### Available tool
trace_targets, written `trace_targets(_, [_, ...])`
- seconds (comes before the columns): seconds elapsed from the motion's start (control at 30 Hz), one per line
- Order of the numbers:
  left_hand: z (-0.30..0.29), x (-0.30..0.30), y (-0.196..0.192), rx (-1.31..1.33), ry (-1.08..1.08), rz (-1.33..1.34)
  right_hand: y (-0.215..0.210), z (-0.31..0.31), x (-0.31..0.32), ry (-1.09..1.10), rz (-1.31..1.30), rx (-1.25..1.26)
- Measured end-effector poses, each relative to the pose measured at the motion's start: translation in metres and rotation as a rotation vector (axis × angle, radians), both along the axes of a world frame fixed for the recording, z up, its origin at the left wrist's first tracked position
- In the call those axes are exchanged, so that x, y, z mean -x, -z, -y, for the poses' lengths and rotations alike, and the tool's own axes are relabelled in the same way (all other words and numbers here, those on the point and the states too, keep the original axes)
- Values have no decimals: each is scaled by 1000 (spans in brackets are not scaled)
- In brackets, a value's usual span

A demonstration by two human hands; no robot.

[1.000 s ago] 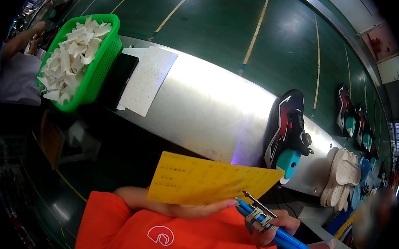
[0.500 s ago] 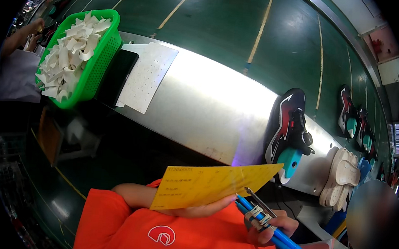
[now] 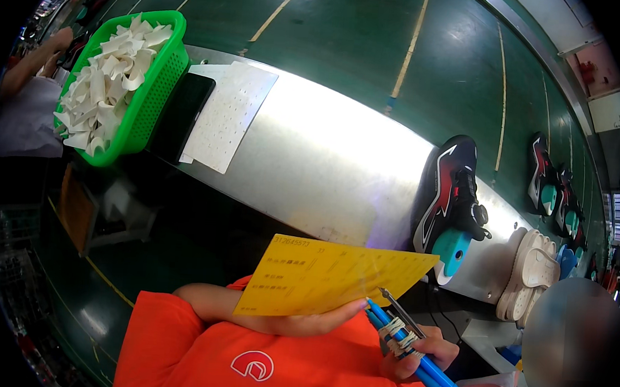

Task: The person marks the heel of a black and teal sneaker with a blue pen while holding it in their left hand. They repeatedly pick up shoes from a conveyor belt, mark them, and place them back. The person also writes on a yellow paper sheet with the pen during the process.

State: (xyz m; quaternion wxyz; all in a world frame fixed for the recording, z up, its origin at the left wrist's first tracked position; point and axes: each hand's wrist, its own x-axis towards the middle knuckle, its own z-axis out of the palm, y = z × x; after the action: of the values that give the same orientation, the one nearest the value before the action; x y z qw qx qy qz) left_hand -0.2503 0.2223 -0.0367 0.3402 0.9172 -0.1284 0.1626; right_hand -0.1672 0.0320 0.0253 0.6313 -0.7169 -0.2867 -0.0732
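A yellow card [image 3: 322, 279] with rows of dark marks is held up in front of my orange shirt. Its lower edge rests in my left hand [image 3: 316, 323], whose fingers run behind and under it. My right hand [image 3: 424, 353] is closed around a bundle of blue pens [image 3: 447, 383] bound with pale rubber bands. A slim dark pen with a metal tip [image 3: 401, 311] sticks out of the same bundle, its point beside the card's right part. Part of my left hand is hidden by the card.
A metal ledge carries a green basket [image 3: 162, 78] of white scraps, a black flat box [image 3: 181, 118], a perforated white sheet [image 3: 233, 118], a black-red sports shoe [image 3: 443, 202] with a teal disc, and beige slippers [image 3: 529, 274]. Green belt [image 3: 333, 46] beyond bears more shoes. Another person's arm [image 3: 30, 70] shows far left.
The yellow card has tipped, its left upper corner rising, so more of its face shows. My right hand with the pens has shifted slightly left.
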Motion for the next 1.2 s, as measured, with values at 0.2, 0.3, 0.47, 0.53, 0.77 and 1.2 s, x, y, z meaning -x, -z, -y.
trace_targets(0.2, [-26,-18,-38,522,254,-486,1,-1,3,28,-21,0])
trace_targets(0.3, [-22,-25,-45,627,209,-513,-2,-1,-2,-28,-91,-5])
trace_targets(0.47, [4,-28,-39,399,-30,-280,-4,-7,-3,41,-78,30])
trace_targets(0.53, [4,-27,-39,217,-74,-210,-5,-8,-5,21,-76,39])
trace_targets(0.77, [-1,-28,-30,139,-14,81,-1,-3,-5,-65,-110,-41])
trace_targets(1.2, [4,-33,-44,956,-14,-458,4,-4,-1,10,8,16])
